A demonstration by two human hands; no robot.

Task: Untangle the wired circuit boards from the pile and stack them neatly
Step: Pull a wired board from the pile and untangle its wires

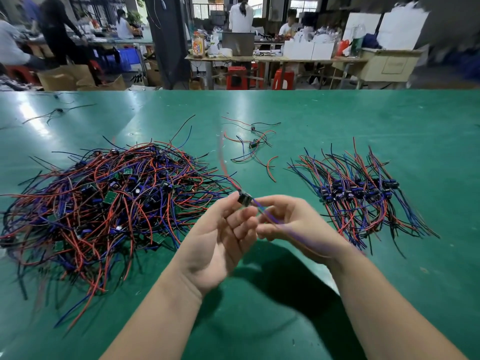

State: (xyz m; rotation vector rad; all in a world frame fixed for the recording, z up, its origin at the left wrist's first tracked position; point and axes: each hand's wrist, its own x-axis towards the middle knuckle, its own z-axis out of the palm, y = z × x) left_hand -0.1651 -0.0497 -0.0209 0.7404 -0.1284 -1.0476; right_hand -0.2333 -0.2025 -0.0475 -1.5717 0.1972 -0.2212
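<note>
A big tangled pile (109, 203) of small circuit boards with red, blue and black wires lies on the left of the green table (337, 126). On the right lies an ordered stack (361, 196) of boards with their wires aligned. Above the table's middle, my left hand (220, 237) pinches one small black board (244, 198) at its fingertips, palm turned up. My right hand (293, 222) pinches that board's blue wires (275, 220), which trail toward me, blurred. Its red wire rises away from me.
A few loose wired boards (253, 145) lie apart at the table's middle back. Stray wires (55, 113) lie at the far left. Beyond the table's far edge are other workbenches, red stools, cardboard boxes and several people.
</note>
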